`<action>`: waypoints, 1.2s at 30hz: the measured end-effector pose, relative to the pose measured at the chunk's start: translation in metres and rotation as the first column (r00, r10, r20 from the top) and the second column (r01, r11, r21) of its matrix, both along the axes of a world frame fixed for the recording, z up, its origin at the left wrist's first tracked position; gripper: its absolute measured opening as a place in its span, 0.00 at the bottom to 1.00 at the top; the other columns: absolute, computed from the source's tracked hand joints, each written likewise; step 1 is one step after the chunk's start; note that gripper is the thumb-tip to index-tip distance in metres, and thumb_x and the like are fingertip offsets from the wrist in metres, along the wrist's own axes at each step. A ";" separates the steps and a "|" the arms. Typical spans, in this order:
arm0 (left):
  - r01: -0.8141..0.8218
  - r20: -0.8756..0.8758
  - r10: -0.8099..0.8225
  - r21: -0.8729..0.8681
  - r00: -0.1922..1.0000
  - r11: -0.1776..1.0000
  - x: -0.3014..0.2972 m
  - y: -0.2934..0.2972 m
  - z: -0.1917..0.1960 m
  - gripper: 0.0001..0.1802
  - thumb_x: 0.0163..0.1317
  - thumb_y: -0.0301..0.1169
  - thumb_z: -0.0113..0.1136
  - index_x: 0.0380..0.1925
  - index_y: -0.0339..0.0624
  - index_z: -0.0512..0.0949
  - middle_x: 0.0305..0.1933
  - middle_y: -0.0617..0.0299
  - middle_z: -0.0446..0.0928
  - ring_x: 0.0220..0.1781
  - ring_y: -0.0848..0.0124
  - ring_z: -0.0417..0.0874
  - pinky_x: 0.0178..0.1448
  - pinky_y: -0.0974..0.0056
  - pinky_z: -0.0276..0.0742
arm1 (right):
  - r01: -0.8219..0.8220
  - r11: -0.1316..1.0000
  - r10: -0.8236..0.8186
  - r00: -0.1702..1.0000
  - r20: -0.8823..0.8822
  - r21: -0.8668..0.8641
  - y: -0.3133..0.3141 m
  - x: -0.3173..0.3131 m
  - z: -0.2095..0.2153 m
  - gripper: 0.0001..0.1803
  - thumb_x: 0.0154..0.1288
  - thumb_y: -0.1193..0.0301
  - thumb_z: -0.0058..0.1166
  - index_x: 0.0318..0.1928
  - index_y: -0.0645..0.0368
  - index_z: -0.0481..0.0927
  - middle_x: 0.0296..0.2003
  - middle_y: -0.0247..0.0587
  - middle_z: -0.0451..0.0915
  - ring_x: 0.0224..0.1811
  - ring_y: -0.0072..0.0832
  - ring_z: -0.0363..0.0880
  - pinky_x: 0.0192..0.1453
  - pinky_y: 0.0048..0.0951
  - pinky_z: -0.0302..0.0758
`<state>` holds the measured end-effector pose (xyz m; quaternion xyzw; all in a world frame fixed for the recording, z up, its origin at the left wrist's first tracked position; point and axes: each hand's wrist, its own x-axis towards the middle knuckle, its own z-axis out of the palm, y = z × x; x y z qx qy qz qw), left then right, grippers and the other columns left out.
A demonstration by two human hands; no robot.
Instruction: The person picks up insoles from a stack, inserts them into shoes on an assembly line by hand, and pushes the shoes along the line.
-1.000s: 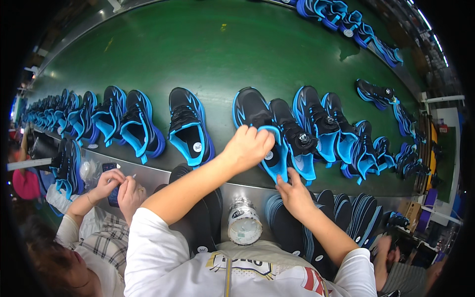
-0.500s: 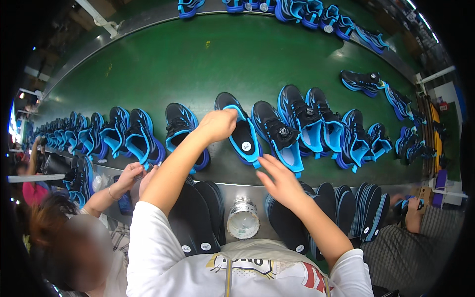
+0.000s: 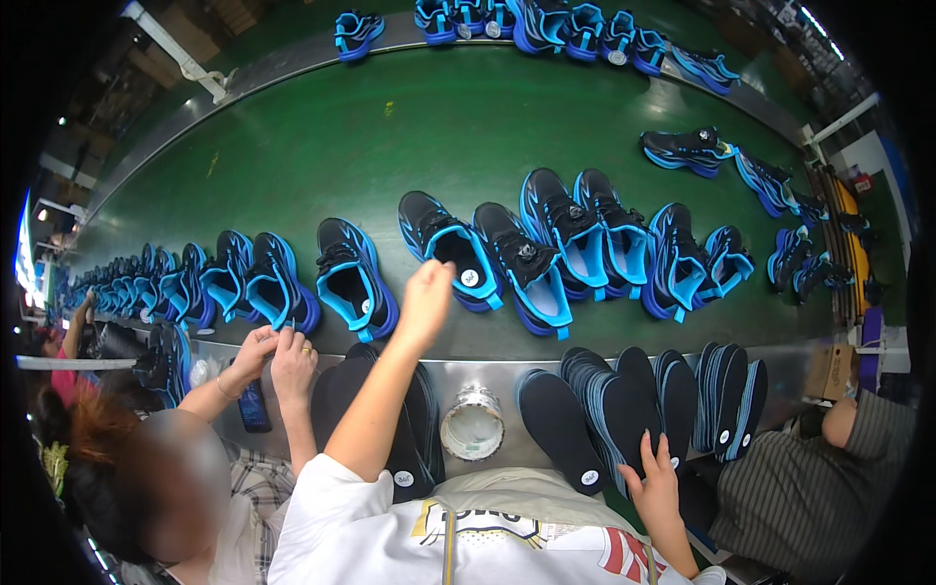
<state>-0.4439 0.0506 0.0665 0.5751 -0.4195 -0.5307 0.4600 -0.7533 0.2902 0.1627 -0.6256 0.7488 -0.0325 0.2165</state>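
My left hand point(image 3: 427, 297) is closed in a fist beside the opening of a black and blue sneaker point(image 3: 426, 216). Nothing sticks out of the fist. Inside that shoe lies a dark insole with a round white sticker point(image 3: 471, 278). My right hand point(image 3: 655, 492) is open, fingers spread, at the near end of several stacked black insoles point(image 3: 624, 390); whether the fingertips touch them I cannot tell. Just right of the first shoe stands another sneaker point(image 3: 507, 244) with a pale interior. To the left, one more sneaker point(image 3: 341, 244) has a dark insole inside.
A round whitish container point(image 3: 473, 426) stands on the metal ledge point(image 3: 526, 373) between insole stacks. More insoles point(image 3: 336, 400) lie left of it. Rows of sneakers point(image 3: 234, 268) line the green surface point(image 3: 322, 136). A co-worker's hands point(image 3: 278, 356) work at my left; another person point(image 3: 819, 478) is at my right.
My left hand has drawn back from inside the shoe toward me. My right hand has left the shoe's heel and moved down right to the insoles. The shoes appear shifted left.
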 end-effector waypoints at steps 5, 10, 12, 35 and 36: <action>0.357 0.698 -0.129 -0.190 0.704 0.915 -0.061 0.005 0.018 0.29 0.50 0.47 0.60 0.43 0.38 0.63 0.23 0.48 0.73 0.25 0.54 0.75 0.29 0.58 0.70 | 0.042 0.964 -0.003 0.989 0.149 -0.261 -0.052 -0.020 0.032 0.15 0.52 0.72 0.57 0.39 0.67 0.76 0.43 0.61 0.73 0.41 0.44 0.77 0.45 0.33 0.72; 0.505 0.869 -0.045 -0.244 0.492 0.828 -0.077 -0.020 -0.011 0.32 0.48 0.45 0.60 0.48 0.37 0.62 0.28 0.47 0.74 0.28 0.54 0.76 0.32 0.56 0.71 | -0.067 0.997 0.082 0.890 0.449 -0.050 -0.167 0.010 0.047 0.11 0.54 0.69 0.55 0.28 0.67 0.78 0.25 0.43 0.78 0.25 0.26 0.75 0.31 0.24 0.70; 0.465 0.798 -0.062 -0.284 0.599 0.838 -0.072 -0.036 -0.012 0.25 0.51 0.43 0.58 0.44 0.38 0.66 0.30 0.47 0.74 0.31 0.54 0.77 0.35 0.56 0.72 | -0.127 0.978 0.020 0.850 0.526 0.168 -0.207 0.023 0.038 0.12 0.51 0.68 0.56 0.24 0.67 0.78 0.20 0.40 0.77 0.22 0.21 0.73 0.28 0.23 0.68; 0.160 0.205 -0.149 -0.037 0.967 0.987 -0.063 -0.059 -0.035 0.25 0.55 0.49 0.52 0.30 0.32 0.75 0.16 0.56 0.69 0.20 0.72 0.70 0.27 0.66 0.65 | -0.485 0.852 0.513 0.848 -0.132 0.200 -0.255 0.105 -0.068 0.13 0.49 0.66 0.50 0.32 0.63 0.78 0.34 0.56 0.74 0.40 0.44 0.73 0.42 0.37 0.73; 0.148 0.219 -0.135 -0.041 0.966 0.988 -0.061 -0.059 -0.036 0.26 0.55 0.50 0.51 0.31 0.32 0.75 0.16 0.56 0.69 0.20 0.71 0.70 0.27 0.66 0.66 | -0.536 0.835 0.550 0.822 -0.147 0.125 -0.255 0.102 -0.070 0.09 0.48 0.71 0.49 0.27 0.62 0.80 0.33 0.54 0.75 0.37 0.43 0.74 0.41 0.35 0.74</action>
